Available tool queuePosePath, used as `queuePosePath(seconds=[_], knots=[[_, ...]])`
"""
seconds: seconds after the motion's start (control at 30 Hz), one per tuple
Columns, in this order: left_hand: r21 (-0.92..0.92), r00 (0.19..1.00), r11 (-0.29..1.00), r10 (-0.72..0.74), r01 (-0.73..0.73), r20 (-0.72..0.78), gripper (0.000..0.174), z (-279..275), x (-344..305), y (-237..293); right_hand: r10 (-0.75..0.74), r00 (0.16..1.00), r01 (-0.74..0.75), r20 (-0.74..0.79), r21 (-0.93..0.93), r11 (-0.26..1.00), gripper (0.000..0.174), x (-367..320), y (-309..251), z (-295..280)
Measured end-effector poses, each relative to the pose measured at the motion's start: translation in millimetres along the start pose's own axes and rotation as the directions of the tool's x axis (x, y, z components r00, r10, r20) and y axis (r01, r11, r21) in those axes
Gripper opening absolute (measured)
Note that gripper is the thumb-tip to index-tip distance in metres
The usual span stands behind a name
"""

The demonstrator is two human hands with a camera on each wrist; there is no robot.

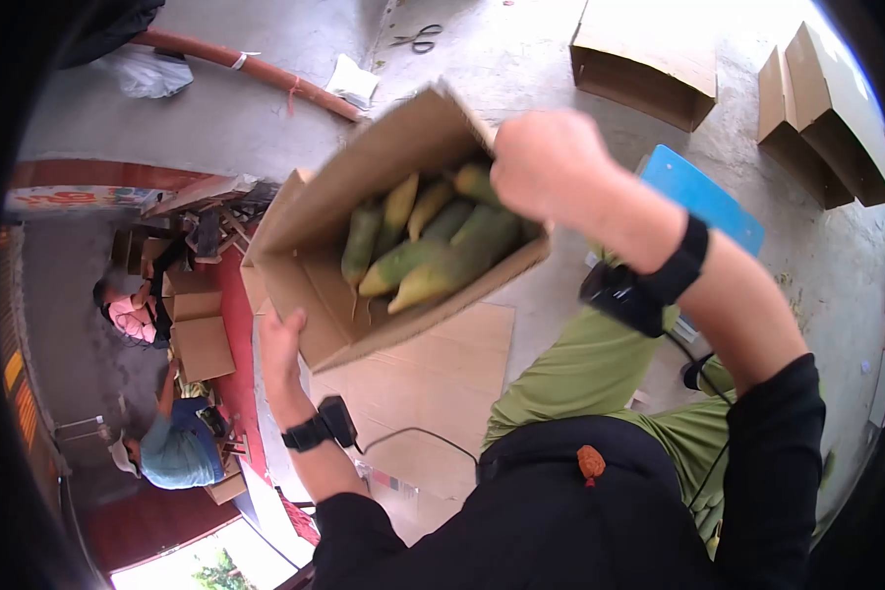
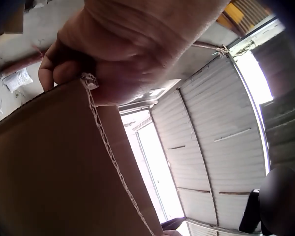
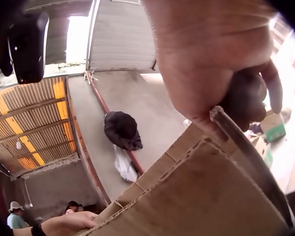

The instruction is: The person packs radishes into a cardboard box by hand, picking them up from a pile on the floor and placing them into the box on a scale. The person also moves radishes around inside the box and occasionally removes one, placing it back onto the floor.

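Note:
An open cardboard box (image 1: 310, 221) hangs tilted between my two hands, in front of my body. Inside lie several long green radishes (image 1: 433, 270) with yellowish tapered tips, heaped toward the right end. At the box's left end, my left hand (image 1: 283, 359) grips the rim; the left wrist view shows its fingers bent over the raw corrugated edge (image 2: 105, 135). My right hand (image 1: 551, 162) holds the opposite end, its fingers curled over the top edge. In the right wrist view the cardboard wall (image 3: 187, 201) fills the lower part, and some fingertips are hidden behind it.
A flat cardboard sheet (image 1: 413, 369) lies on the floor below. To the right stand a blue stool (image 1: 703, 197) and more boxes (image 1: 649, 59). Scissors (image 1: 423, 41) and a red pipe (image 1: 256, 71) lie beyond. Two people work among boxes (image 1: 204, 344) at left.

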State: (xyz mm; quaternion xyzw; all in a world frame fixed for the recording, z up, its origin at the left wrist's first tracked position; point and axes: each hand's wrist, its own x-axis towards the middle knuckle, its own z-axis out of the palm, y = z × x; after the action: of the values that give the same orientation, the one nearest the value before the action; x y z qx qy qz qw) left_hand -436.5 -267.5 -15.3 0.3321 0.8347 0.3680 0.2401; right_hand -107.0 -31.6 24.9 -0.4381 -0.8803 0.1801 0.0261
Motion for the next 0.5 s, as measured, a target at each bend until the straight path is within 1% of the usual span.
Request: queuePosePath(seconds=[0.03, 0.07, 0.13, 0.2, 0.27, 0.33, 0.4, 0.43, 0.5], knots=[[0.015, 0.998, 0.999, -0.041, 0.042, -0.050, 0.031, -13, -8, -18, -0.049, 0.996, 0.047, 0.068, 0.020, 0.999, 0.019, 0, -15, 18], [0.022, 0.997, 0.998, -0.053, 0.054, -0.061, 0.031, -28, -21, -40, -0.102, 0.984, 0.097, 0.145, 0.041, 0.994, 0.020, -7, -28, 42], [0.213, 0.992, 0.970, -0.098, 0.113, -0.081, 0.030, -52, -36, -76, -0.206, 0.951, 0.205, 0.230, 0.025, 0.978, 0.016, -26, -56, 93], [0.443, 0.980, 0.877, -0.140, 0.188, -0.140, 0.029, -67, -60, -100, -0.142, 0.950, 0.092, 0.277, 0.184, 0.979, 0.016, -45, -80, 152], [0.518, 0.987, 0.840, -0.132, 0.161, -0.093, 0.030, -94, -81, -168, -0.231, 0.864, 0.164, 0.448, 0.183, 0.969, 0.016, -72, -101, 197], [0.545, 0.950, 0.784, -0.300, 0.298, -0.088, 0.030, -108, -106, -221, -0.238, 0.839, 0.102, 0.490, 0.287, 0.952, 0.019, -99, -109, 240], [0.514, 0.936, 0.783, -0.322, 0.349, -0.145, 0.030, -115, -149, -289, -0.412, 0.800, 0.240, 0.436, 0.396, 0.886, 0.020, -104, -127, 232], [0.515, 0.933, 0.780, -0.331, 0.356, -0.143, 0.030, -119, -170, -312, -0.454, 0.783, 0.286, 0.426, 0.401, 0.870, 0.021, -97, -140, 225], [0.538, 0.926, 0.754, -0.320, 0.376, -0.199, 0.026, -121, -203, -341, -0.551, 0.760, 0.491, 0.344, 0.252, 0.834, 0.027, -75, -141, 199]])
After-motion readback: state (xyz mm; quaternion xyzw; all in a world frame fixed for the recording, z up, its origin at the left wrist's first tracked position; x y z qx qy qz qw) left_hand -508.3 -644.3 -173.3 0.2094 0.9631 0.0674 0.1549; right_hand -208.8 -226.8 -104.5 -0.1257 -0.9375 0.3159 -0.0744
